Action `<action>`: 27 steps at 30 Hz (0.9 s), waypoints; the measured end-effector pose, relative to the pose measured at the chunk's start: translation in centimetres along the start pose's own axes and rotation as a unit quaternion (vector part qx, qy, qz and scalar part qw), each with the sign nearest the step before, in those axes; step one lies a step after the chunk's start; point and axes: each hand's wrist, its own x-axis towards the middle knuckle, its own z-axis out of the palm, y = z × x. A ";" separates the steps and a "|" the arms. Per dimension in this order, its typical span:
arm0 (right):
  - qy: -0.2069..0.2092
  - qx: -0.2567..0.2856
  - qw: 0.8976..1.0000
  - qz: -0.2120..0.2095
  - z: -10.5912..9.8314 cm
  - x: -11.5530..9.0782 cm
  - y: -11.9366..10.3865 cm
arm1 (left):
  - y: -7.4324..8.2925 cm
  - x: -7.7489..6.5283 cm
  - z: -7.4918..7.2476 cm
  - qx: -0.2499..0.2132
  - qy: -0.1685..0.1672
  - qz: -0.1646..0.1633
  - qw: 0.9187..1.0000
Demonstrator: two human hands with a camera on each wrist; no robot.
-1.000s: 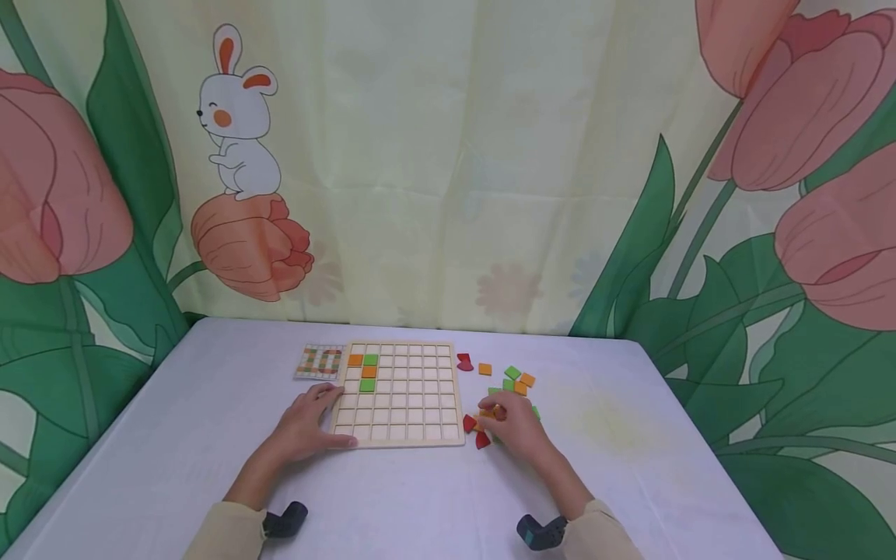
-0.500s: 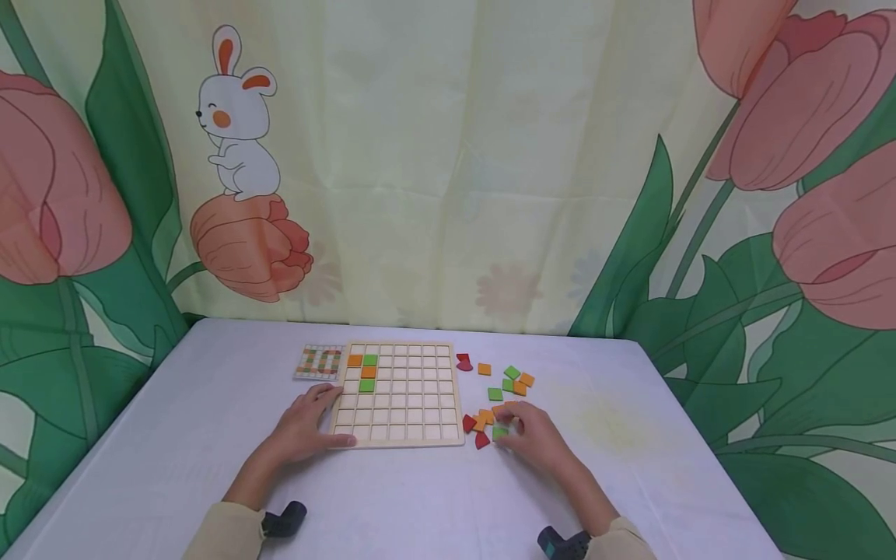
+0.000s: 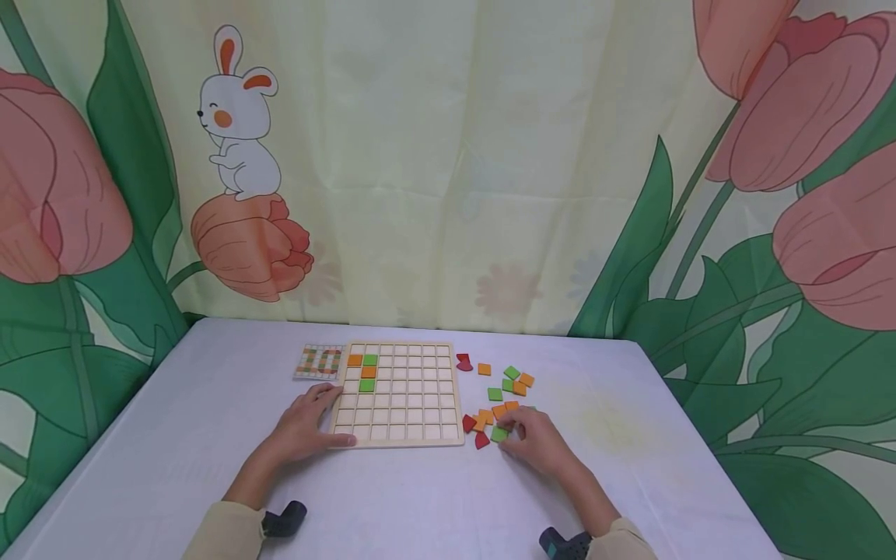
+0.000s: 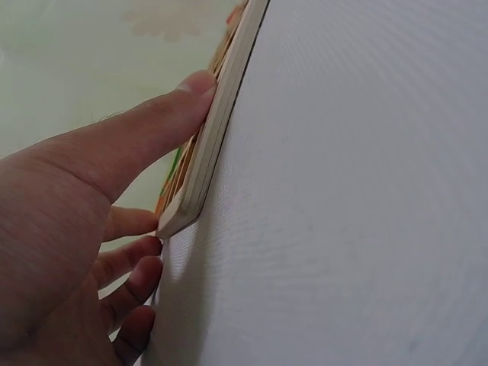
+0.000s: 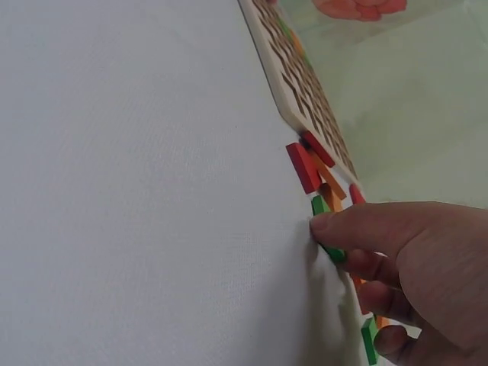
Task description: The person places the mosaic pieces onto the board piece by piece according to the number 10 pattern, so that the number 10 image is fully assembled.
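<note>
Flowered cloth (image 3: 420,194) backs the bench (image 3: 392,498); in the head view a grid board (image 3: 414,404) holds two orange tiles (image 3: 355,360) and two green tiles (image 3: 371,360) in its cells. Left wrist: the left hand (image 4: 65,206), loosely spread, touches the board's corner; a push might shift it. Right wrist: the right hand (image 5: 427,255) pinches a loose green tile (image 5: 333,252) near the board; a weak pinch could drop it.

1. Your board (image 3: 406,419) is pale wood, with a brown-lined square grid.
2. On it you see orange tiles (image 3: 355,360) and green tiles (image 3: 367,386).
3. The tile (image 3: 499,435) in your right hand (image 3: 540,445) is green.
4. Your loose pieces (image 3: 495,394) are green, orange and red.
5. Your card (image 3: 318,362) bears a multicoloured checked pattern.
6. Your sleeves (image 3: 227,533) are beige.
7. Your tablecloth (image 3: 420,505) is white with a faint yellowish patch (image 3: 607,424).
8. Facing you, the cream curtain (image 3: 420,194) shows pink tulips (image 3: 805,117), green leaves (image 3: 640,233) and a white rabbit (image 3: 248,163).
</note>
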 end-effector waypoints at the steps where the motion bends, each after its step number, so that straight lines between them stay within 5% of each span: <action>1: 0.000 -0.002 1.000 -0.005 0.0 0.1 0.0 | 0.0 0.0 0.0 -0.001 0.000 0.000 1.000; 27: -0.001 0.014 0.997 -0.073 1.1 2.8 -2.9 | 0.2 0.1 0.0 -0.003 -0.001 -0.013 1.000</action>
